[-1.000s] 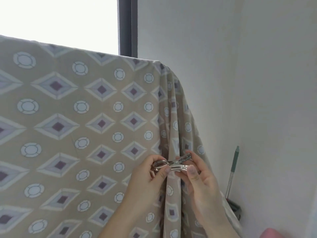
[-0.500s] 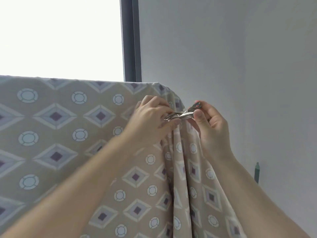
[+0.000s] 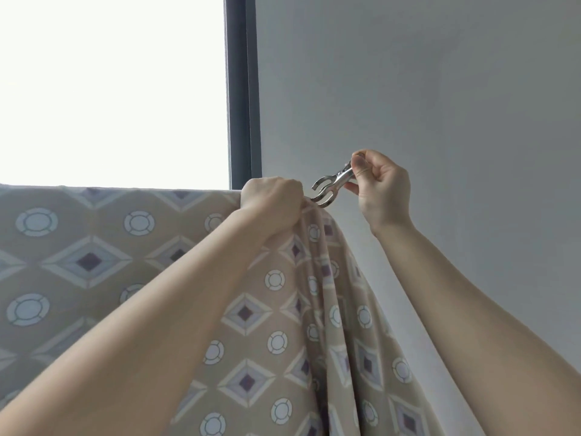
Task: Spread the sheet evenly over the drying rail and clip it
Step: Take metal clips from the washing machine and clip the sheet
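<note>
A beige sheet [image 3: 125,253] with diamond and ring patterns hangs over the drying rail, which stays hidden beneath the cloth. Its right end falls in bunched folds [image 3: 330,309]. My left hand [image 3: 273,202] grips the sheet at the top right corner, fingers curled over the covered rail. My right hand [image 3: 382,187] pinches the handles of a metal clip [image 3: 330,187]. The clip's jaws are spread apart and point down-left, just above the sheet's top edge beside my left knuckles.
A bright window [image 3: 110,89] fills the upper left, bounded by a dark frame [image 3: 243,89]. A plain grey-white wall [image 3: 440,105] lies behind and to the right of the sheet.
Both hands rose from the folds lower down to the sheet's top corner. My left hand let go of the clip and took the sheet; the clip's jaws opened in my right hand.
</note>
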